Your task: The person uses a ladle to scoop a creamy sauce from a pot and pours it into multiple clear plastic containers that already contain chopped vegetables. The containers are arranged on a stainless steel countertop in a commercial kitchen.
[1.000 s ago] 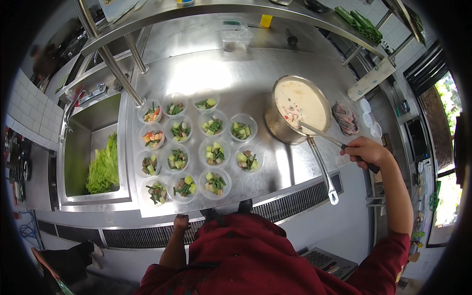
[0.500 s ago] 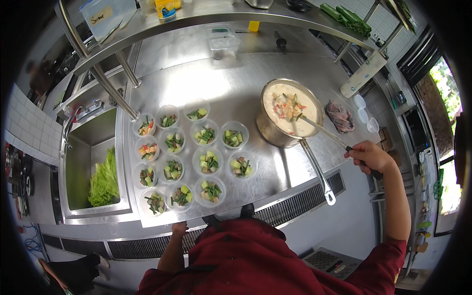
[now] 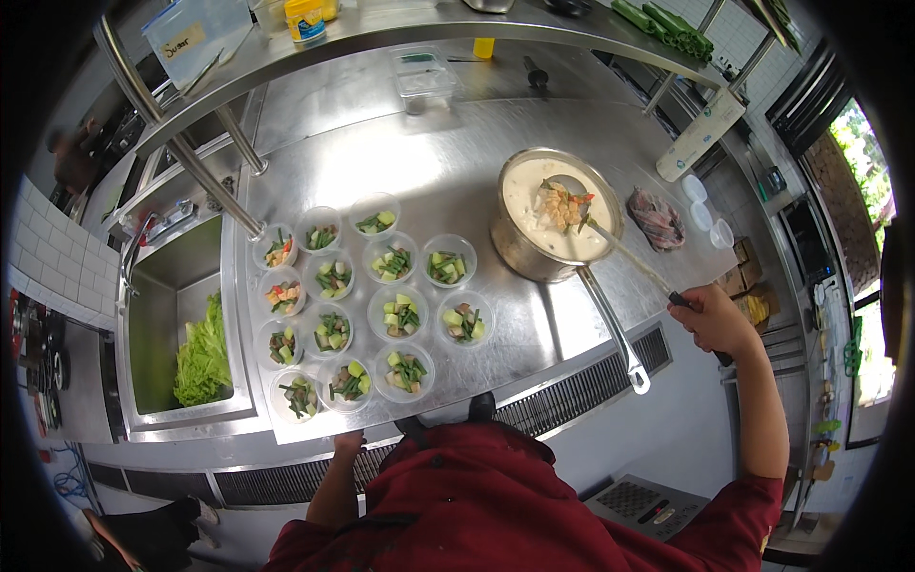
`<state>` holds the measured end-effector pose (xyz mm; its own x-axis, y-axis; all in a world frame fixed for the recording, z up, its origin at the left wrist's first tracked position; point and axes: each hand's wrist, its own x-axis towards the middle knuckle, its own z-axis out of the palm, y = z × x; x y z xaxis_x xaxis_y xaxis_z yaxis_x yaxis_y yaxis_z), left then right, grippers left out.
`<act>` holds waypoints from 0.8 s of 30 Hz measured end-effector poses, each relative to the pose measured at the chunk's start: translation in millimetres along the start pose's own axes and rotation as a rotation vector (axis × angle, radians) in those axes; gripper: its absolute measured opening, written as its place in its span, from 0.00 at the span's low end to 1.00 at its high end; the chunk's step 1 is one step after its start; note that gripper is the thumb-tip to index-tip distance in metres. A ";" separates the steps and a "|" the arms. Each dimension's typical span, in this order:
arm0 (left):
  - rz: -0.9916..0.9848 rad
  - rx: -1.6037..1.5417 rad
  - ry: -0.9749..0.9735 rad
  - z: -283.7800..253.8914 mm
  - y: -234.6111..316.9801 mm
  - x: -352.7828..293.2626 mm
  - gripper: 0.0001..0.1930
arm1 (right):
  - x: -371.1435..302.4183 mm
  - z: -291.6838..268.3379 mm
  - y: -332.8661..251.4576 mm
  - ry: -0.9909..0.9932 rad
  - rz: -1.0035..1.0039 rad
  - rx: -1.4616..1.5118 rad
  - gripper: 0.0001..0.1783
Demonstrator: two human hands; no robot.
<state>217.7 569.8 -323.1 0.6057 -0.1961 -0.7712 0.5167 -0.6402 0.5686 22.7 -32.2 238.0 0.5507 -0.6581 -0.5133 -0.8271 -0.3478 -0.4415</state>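
My right hand (image 3: 713, 319) is closed round the black handle of a long metal ladle (image 3: 637, 259). The ladle's bowl is heaped with solid food pieces (image 3: 562, 205), orange, red and green, at the surface of a creamy white liquid in a steel saucepan (image 3: 524, 243). The pan's long handle (image 3: 615, 329) points toward me, past the table's front edge. My left hand (image 3: 350, 442) is low at that front edge, near the plastic cups; its fingers are too small and hidden to read. Several clear cups (image 3: 400, 315) of chopped green vegetables stand in rows; two on the left hold orange and red pieces.
A sink (image 3: 162, 315) with lettuce (image 3: 202, 353) lies to the left. Right of the pan are a bag of dark reddish stuff (image 3: 655, 219) and several round lids (image 3: 701, 215). A lidded plastic box (image 3: 422, 81) stands at the back, under a steel shelf (image 3: 381, 52).
The ladle has lifted slightly, gathering the solid pieces into its bowl at the surface. My right hand has shifted a little lower. The view has shifted slightly.
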 end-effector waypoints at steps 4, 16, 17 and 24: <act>-0.185 -0.194 0.054 4.9 10.3 0.1 0.15 | -6.6 1.0 -6.5 0.001 0.020 -0.072 0.13; 0.260 0.191 0.045 -16.1 -72.3 40.0 0.14 | -34.6 36.9 -6.6 0.059 -0.072 -0.090 0.13; 0.181 0.114 0.036 -11.2 -65.9 40.0 0.14 | -36.8 42.7 0.4 0.096 -0.130 -0.128 0.13; -0.103 -0.101 0.067 5.8 11.4 -14.6 0.14 | -47.5 60.8 1.4 0.207 -0.211 -0.225 0.11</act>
<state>211.3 561.1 -307.0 0.5835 -0.0811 -0.8080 0.6344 -0.5757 0.5159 2.2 39.1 217.1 0.6963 -0.6694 -0.2590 -0.7146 -0.6128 -0.3373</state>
